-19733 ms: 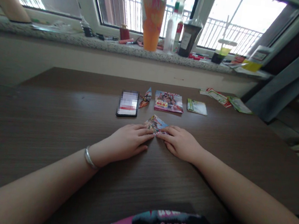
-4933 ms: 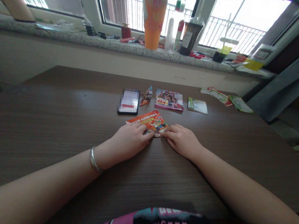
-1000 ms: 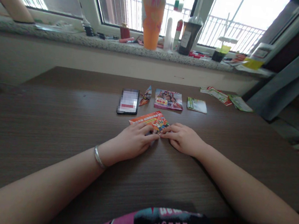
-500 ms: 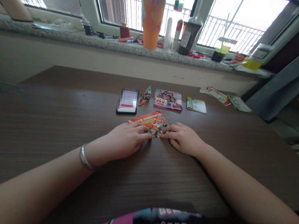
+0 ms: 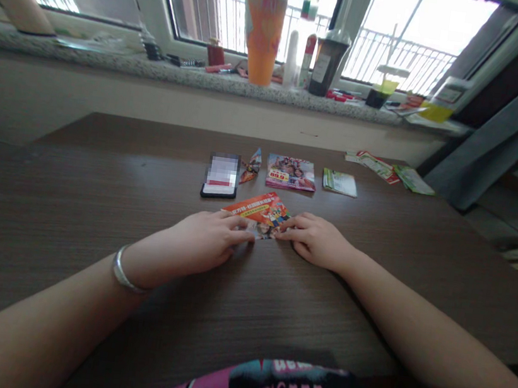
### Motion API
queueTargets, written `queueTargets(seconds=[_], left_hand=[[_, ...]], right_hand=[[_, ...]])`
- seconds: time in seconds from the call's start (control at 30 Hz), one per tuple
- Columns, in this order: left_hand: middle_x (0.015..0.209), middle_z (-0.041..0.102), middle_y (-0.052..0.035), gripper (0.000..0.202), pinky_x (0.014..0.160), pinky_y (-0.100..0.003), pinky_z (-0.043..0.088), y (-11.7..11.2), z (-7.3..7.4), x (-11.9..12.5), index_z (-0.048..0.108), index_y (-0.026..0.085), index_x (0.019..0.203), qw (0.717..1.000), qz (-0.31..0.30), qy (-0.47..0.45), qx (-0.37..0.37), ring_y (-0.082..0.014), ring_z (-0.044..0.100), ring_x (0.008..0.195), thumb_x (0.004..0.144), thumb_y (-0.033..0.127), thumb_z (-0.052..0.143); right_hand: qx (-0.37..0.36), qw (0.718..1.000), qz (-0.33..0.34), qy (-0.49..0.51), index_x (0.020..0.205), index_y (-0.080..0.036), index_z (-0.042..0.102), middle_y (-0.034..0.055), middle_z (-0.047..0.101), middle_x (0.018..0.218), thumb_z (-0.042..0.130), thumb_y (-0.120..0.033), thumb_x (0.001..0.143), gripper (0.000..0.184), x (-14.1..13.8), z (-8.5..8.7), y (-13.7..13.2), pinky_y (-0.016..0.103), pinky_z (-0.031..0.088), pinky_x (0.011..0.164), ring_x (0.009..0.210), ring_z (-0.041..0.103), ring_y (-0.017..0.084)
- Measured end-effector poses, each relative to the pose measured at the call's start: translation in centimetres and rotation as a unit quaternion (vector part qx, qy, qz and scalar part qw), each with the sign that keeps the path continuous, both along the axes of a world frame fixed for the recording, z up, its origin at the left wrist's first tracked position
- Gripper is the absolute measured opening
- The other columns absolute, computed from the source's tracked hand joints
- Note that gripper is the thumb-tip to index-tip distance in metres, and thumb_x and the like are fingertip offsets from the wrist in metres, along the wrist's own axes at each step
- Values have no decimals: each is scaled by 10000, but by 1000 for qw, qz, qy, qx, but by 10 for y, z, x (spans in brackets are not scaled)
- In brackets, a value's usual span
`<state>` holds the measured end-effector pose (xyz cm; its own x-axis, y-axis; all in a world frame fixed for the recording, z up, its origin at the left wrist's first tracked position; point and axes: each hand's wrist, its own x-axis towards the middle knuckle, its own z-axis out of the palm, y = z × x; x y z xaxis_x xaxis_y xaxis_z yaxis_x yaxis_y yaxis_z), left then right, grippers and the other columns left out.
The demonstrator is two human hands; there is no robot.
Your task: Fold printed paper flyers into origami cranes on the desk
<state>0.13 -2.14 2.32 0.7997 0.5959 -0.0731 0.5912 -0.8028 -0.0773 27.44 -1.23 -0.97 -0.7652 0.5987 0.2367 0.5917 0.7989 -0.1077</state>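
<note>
A folded orange leaflet [image 5: 259,209] with a printed picture strip along its near edge rests on the table in front of me. My left hand [image 5: 208,238] lies over its left end, fingers stretched along the near strip and covering part of it. A silver bangle [image 5: 123,270] circles that wrist. At the leaflet's right end, my right hand [image 5: 317,238] rests its outstretched fingertips on the paper, thumb tucked nearer to me. The fingers of both hands are apart, pressing on the paper rather than wrapped round it.
Behind the leaflet are a phone [image 5: 221,176], a small folded paper piece [image 5: 252,166], a stack of pink leaflets [image 5: 291,173] and green-white cards [image 5: 339,182]. More paper strips [image 5: 381,167] lie at the back right. A tall orange drink cup [image 5: 264,36] stands on the windowsill [image 5: 183,76].
My left hand has slid a little left along the leaflet, baring more of its near picture strip. My right hand has stayed put.
</note>
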Motion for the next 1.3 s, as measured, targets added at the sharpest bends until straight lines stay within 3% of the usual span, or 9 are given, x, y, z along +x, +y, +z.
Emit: queueTargets(seconds=[0.27, 0.67, 0.9, 1.3], left_hand=[[1285, 587, -82, 492, 947, -411, 487, 3, -3, -5, 555, 303, 1284, 1000, 6, -12, -7, -263, 580, 1155, 842, 109, 460], [1283, 608, -13, 511, 977, -358, 455, 8, 1, -13, 606, 347, 1213, 999, 5, -21, -36, -205, 608, 1114, 814, 58, 472], [1241, 645, -5, 460, 982, -332, 469, 8, 10, -14, 667, 293, 1139, 996, 30, -19, -83, -198, 628, 1081, 784, 51, 501], [1192, 663, -14, 483, 1032, -328, 444, 14, 4, -21, 687, 276, 1110, 992, 11, -58, -114, -190, 623, 1086, 751, 20, 490]], right_hand=[[5, 1000, 2, 2, 1135, -269, 689, 45, 675, 1127, 507, -118, 859, 363, 1, -1, 1, 383, 481, 871, 974, 568, 205], [2, 1000, 4, 1, 1152, -270, 679, 30, 667, 1158, 509, -112, 848, 383, 4, -1, 1, 388, 481, 892, 1001, 568, 207], [-1, 1000, 6, 3, 1154, -277, 678, 31, 662, 1164, 491, -132, 872, 368, 7, -1, 1, 390, 479, 901, 1011, 565, 205], [2, 1000, 10, 3, 1149, -276, 682, 44, 665, 1152, 492, -127, 871, 368, 8, -1, 1, 385, 478, 884, 1000, 566, 204]])
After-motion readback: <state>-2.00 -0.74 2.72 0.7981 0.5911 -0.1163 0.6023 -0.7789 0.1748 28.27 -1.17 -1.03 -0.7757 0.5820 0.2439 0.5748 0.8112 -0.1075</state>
